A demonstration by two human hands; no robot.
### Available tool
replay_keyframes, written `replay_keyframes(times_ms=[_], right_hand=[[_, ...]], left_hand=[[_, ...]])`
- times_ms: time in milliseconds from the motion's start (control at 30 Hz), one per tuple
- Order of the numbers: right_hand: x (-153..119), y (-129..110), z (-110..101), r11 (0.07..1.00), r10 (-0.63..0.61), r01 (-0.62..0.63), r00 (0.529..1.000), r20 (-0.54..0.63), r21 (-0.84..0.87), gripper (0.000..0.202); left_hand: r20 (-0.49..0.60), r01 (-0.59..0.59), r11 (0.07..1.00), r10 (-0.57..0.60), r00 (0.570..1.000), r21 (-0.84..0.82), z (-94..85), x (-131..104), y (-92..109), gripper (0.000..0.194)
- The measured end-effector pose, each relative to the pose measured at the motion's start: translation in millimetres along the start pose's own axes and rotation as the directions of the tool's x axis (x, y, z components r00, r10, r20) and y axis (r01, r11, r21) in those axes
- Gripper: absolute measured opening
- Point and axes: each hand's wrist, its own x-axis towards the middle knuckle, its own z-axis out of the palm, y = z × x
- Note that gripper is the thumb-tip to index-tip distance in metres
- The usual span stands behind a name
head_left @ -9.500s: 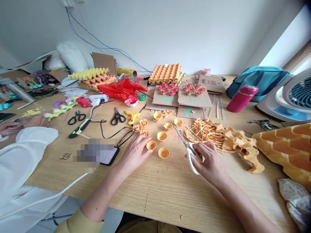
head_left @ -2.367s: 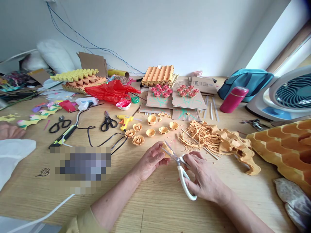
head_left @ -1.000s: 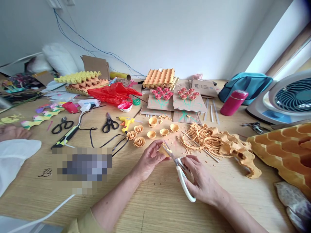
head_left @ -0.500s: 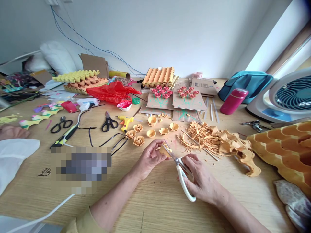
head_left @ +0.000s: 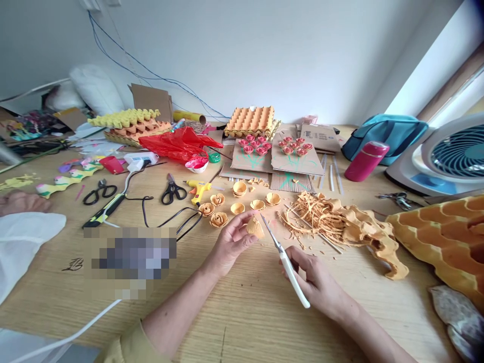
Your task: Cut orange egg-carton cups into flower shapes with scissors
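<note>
Between the thumb and fingers of my left hand [head_left: 230, 247] is a small orange egg-carton cup [head_left: 255, 228]. My right hand [head_left: 315, 277] grips white-handled scissors [head_left: 293, 277], whose blades point up and left, just to the right of the cup and apart from it. Beyond my hands lie several cut orange cups [head_left: 238, 208] and, left of them, 3 layered rose-shaped flowers [head_left: 218, 219]. A heap of orange shreds and carton offcuts [head_left: 313, 214] spreads to the right.
A yellow glue gun [head_left: 198, 190] and black scissors [head_left: 173, 190] lie at left centre. Cardboard with pink flowers [head_left: 295, 157] is behind. A pink bottle [head_left: 366, 161], a fan [head_left: 449, 146] and an egg tray [head_left: 442, 242] stand right. Another person's sleeve [head_left: 28, 247] rests at far left.
The scissor blades have come away from the cup and closed together, with the right hand slightly lower and to the right. The left hand has turned the cup.
</note>
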Motion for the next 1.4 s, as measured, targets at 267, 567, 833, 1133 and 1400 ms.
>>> replay_keyframes(times_ms=[267,567,833,1133,1400], right_hand=[[3.3,-0.9,-3.9,0.976,-0.119,0.114,0.993,-0.016,-0.184,0.021],[4.6,-0.1,-3.8,0.933,-0.193,0.169,0.980,-0.043,-0.318,0.015],[4.0,1.1,-3.9,0.901,-0.211,0.171,0.976,-0.060,-0.399,0.013],[2.4,3.0,-1.2,0.916,-0.275,0.237,0.958,-0.075,-0.324,0.019],[0.0,-3.1,-0.8,0.921,-0.289,0.252,0.953,-0.089,-0.298,0.023]], left_hand=[[-0.032,-0.016,0.999,0.018,0.999,0.051,4.2,0.9,3.2,0.049],[0.032,-0.146,0.964,0.143,0.989,0.224,3.1,-1.0,-3.5,0.047],[0.061,-0.233,0.912,0.226,0.972,0.337,3.2,-1.3,-4.3,0.045],[0.062,-0.199,0.935,0.189,0.980,0.295,2.9,-3.0,-1.4,0.045],[0.045,-0.140,0.961,0.133,0.990,0.239,4.4,-3.5,0.2,0.048]])
